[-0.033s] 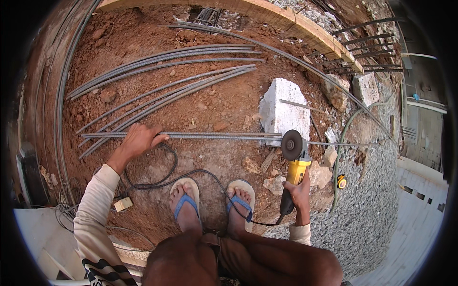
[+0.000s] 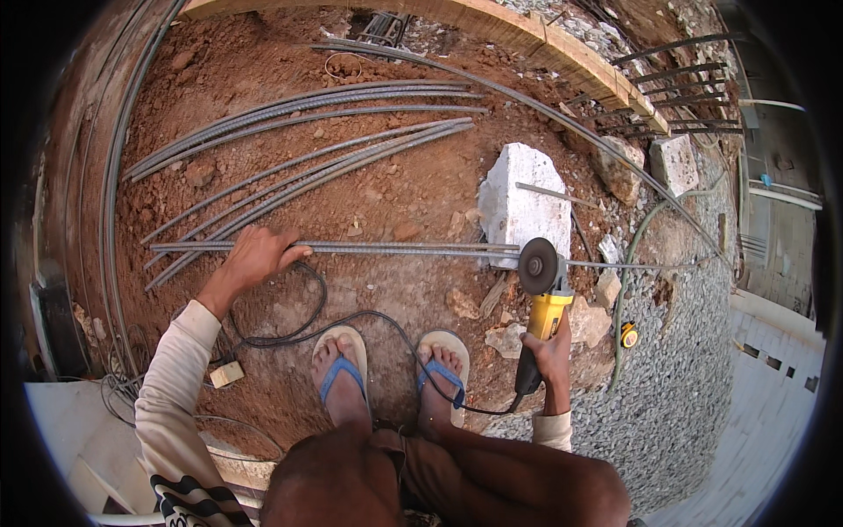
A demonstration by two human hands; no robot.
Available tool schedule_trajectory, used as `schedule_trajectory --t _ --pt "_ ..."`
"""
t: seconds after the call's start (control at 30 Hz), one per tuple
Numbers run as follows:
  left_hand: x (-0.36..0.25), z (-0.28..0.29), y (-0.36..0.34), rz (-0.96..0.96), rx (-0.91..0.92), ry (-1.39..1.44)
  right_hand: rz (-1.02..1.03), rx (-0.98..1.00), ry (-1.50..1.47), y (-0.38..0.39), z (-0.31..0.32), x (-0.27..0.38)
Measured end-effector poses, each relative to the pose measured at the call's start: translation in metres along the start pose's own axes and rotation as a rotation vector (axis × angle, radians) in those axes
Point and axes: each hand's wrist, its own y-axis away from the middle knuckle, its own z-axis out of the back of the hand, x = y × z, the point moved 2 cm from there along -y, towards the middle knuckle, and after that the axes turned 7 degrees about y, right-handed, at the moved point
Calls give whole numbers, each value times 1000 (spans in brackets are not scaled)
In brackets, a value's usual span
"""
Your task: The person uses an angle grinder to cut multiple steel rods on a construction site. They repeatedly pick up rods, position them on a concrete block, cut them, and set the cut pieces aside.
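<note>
My left hand (image 2: 256,255) is closed round a pair of ribbed steel rebars (image 2: 395,249) lying side by side above the dirt. Their right part rests against the front of a white stone block (image 2: 518,198). In my right hand (image 2: 551,356) is a yellow and black angle grinder (image 2: 546,321), held by its body with the fingers wrapped round it. The grinder's dark disc (image 2: 537,265) stands at the rebars, just in front of the block. Whether the disc touches the steel, I cannot tell. A short rod (image 2: 555,194) lies on the block.
Several more rebars (image 2: 299,110) lie on the red soil beyond. The grinder's black cord (image 2: 369,314) loops past my sandalled feet (image 2: 342,378). Grey gravel (image 2: 650,386), a green hose (image 2: 622,307) and a yellow tape measure (image 2: 628,335) are at right. A timber beam (image 2: 492,22) runs across the back.
</note>
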Motion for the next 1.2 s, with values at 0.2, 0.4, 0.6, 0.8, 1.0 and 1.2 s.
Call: schedule_trajectory --t 0.2,0.4,0.6,0.8,1.0,1.2 --pt "0 1 -2 0 4 -7 14 -9 17 -10 -2 4" --pt "3 -2 -3 -7 2 -11 -42 28 -6 -8 -1 2" --pt "2 -1 -3 -7 -1 1 -27 20 16 -1 0 0" --pt "-3 2 -3 33 23 1 8 14 48 -12 -2 -1" --pt "-2 2 -2 15 -6 0 -19 11 7 -12 -2 0" --pt "1 0 -3 -8 -14 -4 -41 31 3 -1 0 -4"
